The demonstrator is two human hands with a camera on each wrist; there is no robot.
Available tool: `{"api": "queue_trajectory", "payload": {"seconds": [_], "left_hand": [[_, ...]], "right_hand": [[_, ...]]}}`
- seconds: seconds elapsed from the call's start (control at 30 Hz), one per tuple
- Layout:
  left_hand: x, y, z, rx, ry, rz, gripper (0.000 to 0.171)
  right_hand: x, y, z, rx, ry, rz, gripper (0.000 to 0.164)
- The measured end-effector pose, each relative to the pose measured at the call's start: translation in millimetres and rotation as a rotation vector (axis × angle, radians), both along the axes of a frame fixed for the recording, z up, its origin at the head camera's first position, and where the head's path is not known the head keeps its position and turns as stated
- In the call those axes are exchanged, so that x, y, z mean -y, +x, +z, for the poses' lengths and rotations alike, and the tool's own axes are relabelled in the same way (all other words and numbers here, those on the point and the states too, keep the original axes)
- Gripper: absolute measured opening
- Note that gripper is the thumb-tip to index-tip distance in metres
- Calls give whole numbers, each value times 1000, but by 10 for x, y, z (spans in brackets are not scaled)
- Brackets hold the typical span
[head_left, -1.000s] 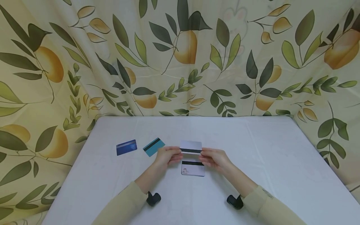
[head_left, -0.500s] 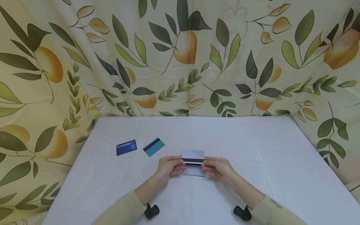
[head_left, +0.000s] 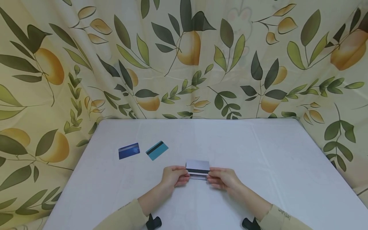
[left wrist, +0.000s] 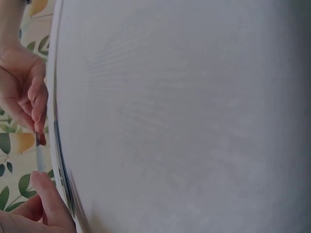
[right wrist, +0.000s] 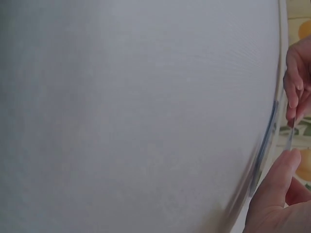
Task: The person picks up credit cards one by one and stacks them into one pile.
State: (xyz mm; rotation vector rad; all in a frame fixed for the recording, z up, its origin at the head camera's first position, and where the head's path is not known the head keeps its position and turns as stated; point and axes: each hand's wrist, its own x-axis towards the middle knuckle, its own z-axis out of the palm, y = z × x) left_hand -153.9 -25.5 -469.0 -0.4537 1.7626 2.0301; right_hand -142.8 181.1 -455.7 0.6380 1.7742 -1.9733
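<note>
My left hand (head_left: pixel 173 177) pinches the left end of a pale card with a black magnetic stripe (head_left: pixel 197 165). At its right end, my right hand (head_left: pixel 226 179) pinches the same card between thumb and fingers. It overlaps another white card (head_left: pixel 198 177) on the table, mostly hidden beneath it. Seen from the left wrist, the held card (left wrist: pixel 40 158) is edge-on between both hands, a little above the lying cards (left wrist: pixel 63 170). The right wrist view shows the held card (right wrist: pixel 290 138) edge-on too, between thumb tip and the other hand.
A dark blue card (head_left: pixel 129 151) and a teal card with a black stripe (head_left: pixel 157 150) lie to the left on the white-covered table (head_left: pixel 273 153). Behind the table hangs a curtain (head_left: pixel 201 80) printed with leaves and fruit.
Both hands have brought the striped card toward the person, from behind the lying white card to over it, covering most of it. The blue and teal cards stay put.
</note>
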Motion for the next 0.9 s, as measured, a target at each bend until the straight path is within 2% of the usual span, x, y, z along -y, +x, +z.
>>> {"api": "queue_trajectory", "payload": {"seconds": [0.23, 0.47, 0.9], "left_hand": [[-14, 49, 6, -3, -46, -10, 19], [-19, 55, -3, -6, -72, -10, 17], [-30, 41, -27, -47, -76, -23, 23]], "right_hand": [[9, 42, -8, 28, 61, -8, 39], [13, 52, -28, 11, 58, 4, 39], [19, 42, -46, 1, 102, -5, 37]]}}
